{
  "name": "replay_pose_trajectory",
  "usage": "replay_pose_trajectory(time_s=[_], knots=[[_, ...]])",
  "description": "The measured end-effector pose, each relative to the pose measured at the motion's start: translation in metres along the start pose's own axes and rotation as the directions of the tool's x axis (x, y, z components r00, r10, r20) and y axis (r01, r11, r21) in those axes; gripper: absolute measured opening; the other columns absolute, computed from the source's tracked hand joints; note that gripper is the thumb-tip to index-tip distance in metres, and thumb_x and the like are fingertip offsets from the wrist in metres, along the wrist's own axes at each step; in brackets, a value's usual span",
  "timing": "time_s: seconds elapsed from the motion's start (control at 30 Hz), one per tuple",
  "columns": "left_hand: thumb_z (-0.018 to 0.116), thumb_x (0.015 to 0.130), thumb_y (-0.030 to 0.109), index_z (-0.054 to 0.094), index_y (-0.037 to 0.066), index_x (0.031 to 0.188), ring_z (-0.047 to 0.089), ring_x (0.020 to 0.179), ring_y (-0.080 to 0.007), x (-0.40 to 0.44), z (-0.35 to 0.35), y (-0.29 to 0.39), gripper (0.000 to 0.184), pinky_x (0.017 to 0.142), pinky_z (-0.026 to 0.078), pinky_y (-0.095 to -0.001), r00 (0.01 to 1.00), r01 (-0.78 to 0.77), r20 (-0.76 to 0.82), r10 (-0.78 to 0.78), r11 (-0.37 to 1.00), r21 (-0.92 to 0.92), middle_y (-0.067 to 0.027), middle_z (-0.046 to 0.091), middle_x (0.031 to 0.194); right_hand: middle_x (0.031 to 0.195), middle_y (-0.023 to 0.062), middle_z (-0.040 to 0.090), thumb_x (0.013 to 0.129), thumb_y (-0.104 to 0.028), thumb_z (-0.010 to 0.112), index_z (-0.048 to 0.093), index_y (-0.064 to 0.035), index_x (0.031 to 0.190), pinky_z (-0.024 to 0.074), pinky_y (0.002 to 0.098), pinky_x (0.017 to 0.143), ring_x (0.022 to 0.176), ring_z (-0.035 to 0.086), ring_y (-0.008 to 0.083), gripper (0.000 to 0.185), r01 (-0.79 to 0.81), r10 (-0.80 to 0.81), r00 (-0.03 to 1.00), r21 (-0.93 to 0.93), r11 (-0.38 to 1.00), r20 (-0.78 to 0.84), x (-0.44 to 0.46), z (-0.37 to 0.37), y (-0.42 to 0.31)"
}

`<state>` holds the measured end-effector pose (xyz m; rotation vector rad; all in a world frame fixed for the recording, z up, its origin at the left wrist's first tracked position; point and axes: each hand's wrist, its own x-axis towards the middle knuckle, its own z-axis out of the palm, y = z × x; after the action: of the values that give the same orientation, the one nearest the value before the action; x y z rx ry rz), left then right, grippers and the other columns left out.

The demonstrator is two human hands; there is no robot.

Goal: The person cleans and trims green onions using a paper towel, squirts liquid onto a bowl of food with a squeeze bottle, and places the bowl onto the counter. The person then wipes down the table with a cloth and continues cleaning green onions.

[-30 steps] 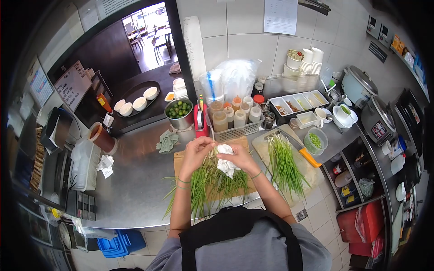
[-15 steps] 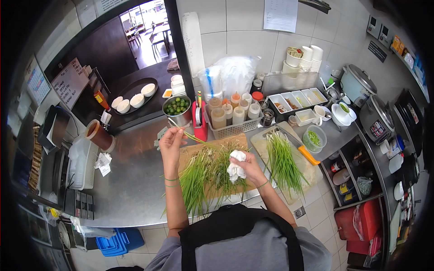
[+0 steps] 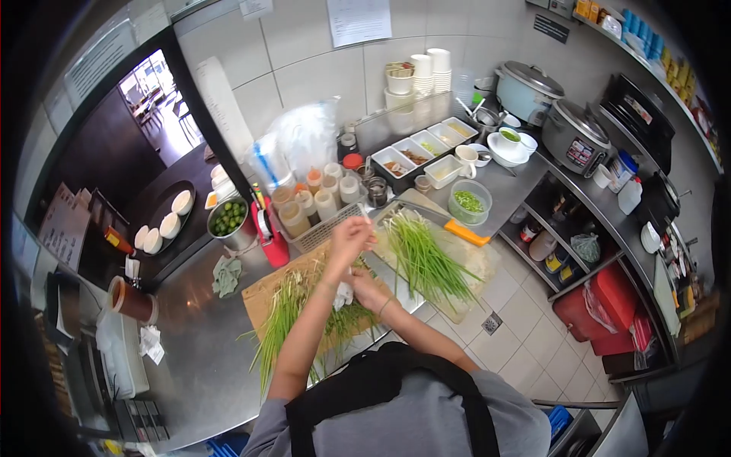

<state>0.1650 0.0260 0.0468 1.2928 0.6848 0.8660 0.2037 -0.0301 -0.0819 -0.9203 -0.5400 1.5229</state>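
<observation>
– Since both hands are bunched up close together, what's each one got, tbh?

– Right hand (image 3: 368, 292) has its fingers wrapped round a white wad (image 3: 344, 295), cloth or paper, can't tell which. Left hand (image 3: 352, 240) is just above, fingers bent inward, but it's blurry, so idk how tight or if a stalk's in there.

– And the greens?

– Long green stalks (image 3: 285, 320) are spread on the wooden board (image 3: 260, 295), partly under the left arm, w/ tips hanging past its near edge. Neater green bunch (image 3: 426, 259) is on the pale board (image 3: 476, 283) to the right.

– What could go wrong?

– Imo a forearm could drag those loose tips off, bc they overhang. Also the knife (image 3: 466, 232): its handle's at the pale board's far side, so a careless reach might knock it.

– Edges, room?

– Pale board's near corner looks to jut past the worktop (image 3: 198, 365) edge, so leaning there might tip it. Most room's on the left, where bare steel shows; the back's tight bc of the bottle basket (image 3: 331, 227).
</observation>
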Motion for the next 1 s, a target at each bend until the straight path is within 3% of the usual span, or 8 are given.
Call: replay_pose_trajectory(time_s=[0.33, 0.43, 0.53, 0.63, 0.73, 0.83, 0.93, 1.0], knots=[[0.058, 0.078, 0.012, 0.06, -0.002, 0.09, 0.064, 0.062, -0.0201, 0.122, 0.053, -0.097, 0.018, 0.056, 0.051, -0.0324, 0.994, 0.07, 0.024, -0.108, 0.782, 0.62, -0.0137, 0.064, 0.079, 0.088, 0.0039, 0.062, 0.088, -0.008, 0.049, 0.059, -0.0006, 0.095, 0.0451, 0.0239, 0.068, 0.076, 0.057, 0.0108, 0.015, 0.033, -0.032, 0.999, 0.029, 0.999, -0.03, -0.022, -0.014, 0.007], [0.056, 0.079, 0.013, 0.062, -0.001, 0.093, 0.064, 0.074, -0.0258, 0.102, 0.048, -0.083, 0.021, 0.067, 0.049, -0.0369, 0.975, -0.22, 0.133, 0.18, 0.649, 0.728, -0.015, 0.064, 0.085, 0.089, 0.0036, 0.061, 0.089, -0.01, 0.047, 0.058, -0.0014, 0.098, 0.0436, 0.0243, 0.069, 0.078, 0.055, 0.0101, 0.017, 0.037, -0.043, 0.998, -0.108, 0.993, -0.054, -0.022, -0.014, -0.001], [0.053, 0.08, 0.011, 0.06, 0.001, 0.099, 0.061, 0.083, -0.0304, 0.042, 0.033, -0.038, 0.023, 0.074, 0.048, -0.0387, 0.958, -0.272, 0.075, 0.277, 0.794, 0.544, -0.0138, 0.063, 0.09, 0.09, 0.0058, 0.061, 0.085, -0.011, 0.05, 0.058, -0.0015, 0.096, 0.0433, 0.0263, 0.07, 0.08, 0.055, 0.013, 0.016, 0.085, -0.087, 0.993, -0.023, 0.996, -0.085, -0.014, -0.023, -0.005], [0.059, 0.08, 0.013, 0.057, 0.0, 0.105, 0.062, 0.083, -0.0244, -0.006, -0.012, -0.052, 0.028, 0.075, 0.048, -0.0323, 0.768, -0.426, 0.026, 0.64, 0.479, 0.767, -0.0138, 0.063, 0.087, 0.087, 0.0042, 0.061, 0.086, -0.012, 0.051, 0.058, -0.0029, 0.095, 0.043, 0.0238, 0.066, 0.077, 0.055, 0.0099, 0.015, 0.013, -0.047, 0.986, -0.208, 0.978, -0.157, -0.013, -0.026, -0.031], [0.061, 0.078, 0.012, 0.058, 0.0, 0.103, 0.061, 0.079, -0.0249, -0.057, -0.03, -0.047, 0.028, 0.072, 0.047, -0.0315, 0.805, -0.299, -0.064, 0.59, 0.495, 0.816, -0.0141, 0.062, 0.086, 0.079, 0.0012, 0.06, 0.085, -0.012, 0.055, 0.06, -0.0019, 0.09, 0.0408, 0.0212, 0.06, 0.068, 0.053, 0.0068, 0.012, 0.122, -0.127, 0.991, -0.116, 0.986, -0.043, -0.013, -0.006, -0.053], [0.063, 0.077, 0.013, 0.06, 0.001, 0.098, 0.061, 0.074, -0.0224, -0.079, -0.035, -0.048, 0.024, 0.067, 0.047, -0.0298, 0.89, -0.094, -0.31, 0.333, 0.801, 0.591, -0.0126, 0.062, 0.082, 0.077, 0.0001, 0.06, 0.082, -0.01, 0.059, 0.061, -0.0006, 0.087, 0.0402, 0.0202, 0.059, 0.065, 0.052, 0.0058, 0.01, 0.235, -0.237, 0.971, -0.203, 0.951, 0.012, -0.01, 0.01, -0.058], [0.066, 0.075, 0.015, 0.061, 0.001, 0.093, 0.059, 0.067, -0.0195, -0.097, -0.039, -0.022, 0.023, 0.062, 0.046, -0.0283, 0.916, 0.154, -0.383, 0.118, 0.779, 0.608, -0.0109, 0.062, 0.078, 0.076, -0.0004, 0.059, 0.081, -0.007, 0.06, 0.061, 0.0003, 0.087, 0.0396, 0.02, 0.06, 0.066, 0.051, 0.0054, 0.01, 0.332, -0.342, 0.939, -0.396, 0.856, 0.049, -0.004, 0.019, -0.056], [0.066, 0.074, 0.013, 0.061, 0.003, 0.087, 0.059, 0.064, -0.0194, -0.108, -0.058, -0.033, 0.017, 0.058, 0.045, -0.0291, 0.909, 0.077, -0.361, 0.209, 0.767, 0.637, -0.0103, 0.062, 0.074, 0.075, -0.0008, 0.058, 0.081, -0.007, 0.06, 0.061, 0.0004, 0.088, 0.039, 0.0197, 0.061, 0.067, 0.05, 0.0054, 0.01, 0.404, -0.431, 0.9, -0.509, 0.76, 0.072, 0.002, 0.016, -0.055]])
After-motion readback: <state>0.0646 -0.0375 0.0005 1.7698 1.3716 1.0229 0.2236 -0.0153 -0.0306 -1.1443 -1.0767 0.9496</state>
